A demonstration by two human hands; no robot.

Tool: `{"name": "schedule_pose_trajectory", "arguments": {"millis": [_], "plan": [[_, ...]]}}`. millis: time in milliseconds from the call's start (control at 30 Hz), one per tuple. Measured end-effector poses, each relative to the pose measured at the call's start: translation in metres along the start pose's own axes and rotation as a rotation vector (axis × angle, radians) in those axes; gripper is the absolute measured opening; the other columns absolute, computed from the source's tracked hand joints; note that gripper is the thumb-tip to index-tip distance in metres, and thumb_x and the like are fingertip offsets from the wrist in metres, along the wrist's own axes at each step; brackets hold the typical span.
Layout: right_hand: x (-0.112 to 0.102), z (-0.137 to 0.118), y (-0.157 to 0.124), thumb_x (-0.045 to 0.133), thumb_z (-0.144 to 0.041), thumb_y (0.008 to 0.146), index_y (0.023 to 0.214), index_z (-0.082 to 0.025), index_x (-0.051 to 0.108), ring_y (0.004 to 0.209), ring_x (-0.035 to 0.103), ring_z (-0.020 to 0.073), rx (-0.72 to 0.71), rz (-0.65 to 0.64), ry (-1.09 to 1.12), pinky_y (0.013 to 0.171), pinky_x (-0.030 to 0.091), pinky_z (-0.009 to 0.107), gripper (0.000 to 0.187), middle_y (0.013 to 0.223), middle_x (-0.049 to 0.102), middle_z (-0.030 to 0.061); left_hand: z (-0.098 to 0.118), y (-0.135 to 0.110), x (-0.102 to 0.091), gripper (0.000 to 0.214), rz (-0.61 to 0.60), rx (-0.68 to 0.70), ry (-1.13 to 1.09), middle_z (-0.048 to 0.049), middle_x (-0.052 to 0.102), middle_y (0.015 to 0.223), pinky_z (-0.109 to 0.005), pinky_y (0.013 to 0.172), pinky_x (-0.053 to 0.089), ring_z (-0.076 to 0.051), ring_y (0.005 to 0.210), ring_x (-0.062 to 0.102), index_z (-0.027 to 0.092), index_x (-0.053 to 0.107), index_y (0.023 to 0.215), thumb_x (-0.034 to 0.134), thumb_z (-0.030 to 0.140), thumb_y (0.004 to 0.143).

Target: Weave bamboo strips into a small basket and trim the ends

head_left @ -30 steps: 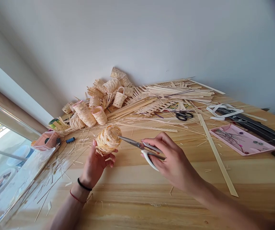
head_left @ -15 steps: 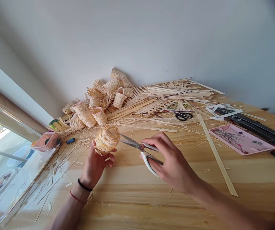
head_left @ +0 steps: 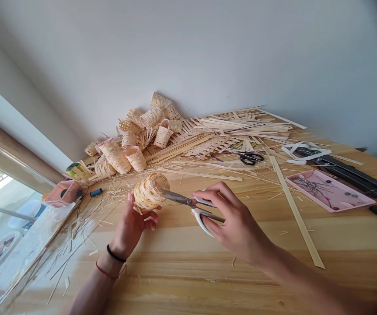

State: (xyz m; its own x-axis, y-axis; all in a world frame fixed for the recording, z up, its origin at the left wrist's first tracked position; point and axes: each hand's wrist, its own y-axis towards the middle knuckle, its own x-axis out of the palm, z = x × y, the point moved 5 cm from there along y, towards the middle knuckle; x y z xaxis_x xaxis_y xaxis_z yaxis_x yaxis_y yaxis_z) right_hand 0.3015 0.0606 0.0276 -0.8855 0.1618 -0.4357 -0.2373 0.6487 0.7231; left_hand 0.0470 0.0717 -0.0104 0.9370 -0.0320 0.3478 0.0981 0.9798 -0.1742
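Note:
My left hand cups a small, unfinished woven bamboo basket, with loose strip ends sticking out of it. My right hand holds a pair of white-handled scissors by the handles. Their steel blades, nearly closed, point left and reach the basket's right side. Both hands hover just above the wooden table. The left fingers hide the underside of the basket.
Several woven baskets and bamboo strips are heaped at the back. Black-handled scissors, a long bamboo strip and a pink tray lie to the right. Cut splinters litter the table. A window is at left.
The scissor blades have closed from their wider opening half a second ago. The basket has turned slightly in my left hand, and the scissors sit a little closer to it.

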Motion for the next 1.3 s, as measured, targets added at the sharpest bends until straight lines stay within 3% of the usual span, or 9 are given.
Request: {"name": "schedule_pose_trajectory", "arguments": {"millis": [600, 933, 1300], "plan": [[0.0007, 0.0013, 0.0015, 0.059, -0.004, 0.095, 0.119, -0.024, 0.065, 0.086, 0.071, 0.0187, 0.090, -0.081, 0.097, 0.072, 0.061, 0.029, 0.032, 0.103, 0.061, 0.0055, -0.0040, 0.0003, -0.0005, 0.074, 0.002, -0.025, 0.004, -0.0162, 0.079, 0.100, -0.029, 0.055, 0.055, -0.020, 0.066, 0.068, 0.013, 0.066, 0.124, 0.063, 0.079, 0.088], [0.0001, 0.0035, 0.0006, 0.063, -0.008, 0.094, 0.126, -0.026, 0.061, 0.097, 0.071, 0.0239, 0.047, -0.001, 0.032, 0.082, 0.062, 0.037, 0.037, 0.109, 0.063, 0.0083, -0.0066, 0.0023, -0.0042, 0.071, 0.024, 0.000, -0.025, -0.0145, 0.079, 0.097, -0.028, 0.053, 0.053, -0.019, 0.064, 0.069, 0.014, 0.066, 0.127, 0.058, 0.076, 0.093], [-0.0001, 0.0020, -0.0001, 0.063, -0.006, 0.093, 0.126, -0.026, 0.062, 0.097, 0.071, 0.0234, 0.039, -0.021, 0.040, 0.079, 0.063, 0.035, 0.039, 0.109, 0.063, 0.0081, -0.0069, 0.0007, -0.0010, 0.067, -0.038, -0.018, 0.013, -0.0151, 0.079, 0.097, -0.028, 0.055, 0.054, -0.020, 0.066, 0.069, 0.015, 0.071, 0.118, 0.062, 0.076, 0.091]]}}
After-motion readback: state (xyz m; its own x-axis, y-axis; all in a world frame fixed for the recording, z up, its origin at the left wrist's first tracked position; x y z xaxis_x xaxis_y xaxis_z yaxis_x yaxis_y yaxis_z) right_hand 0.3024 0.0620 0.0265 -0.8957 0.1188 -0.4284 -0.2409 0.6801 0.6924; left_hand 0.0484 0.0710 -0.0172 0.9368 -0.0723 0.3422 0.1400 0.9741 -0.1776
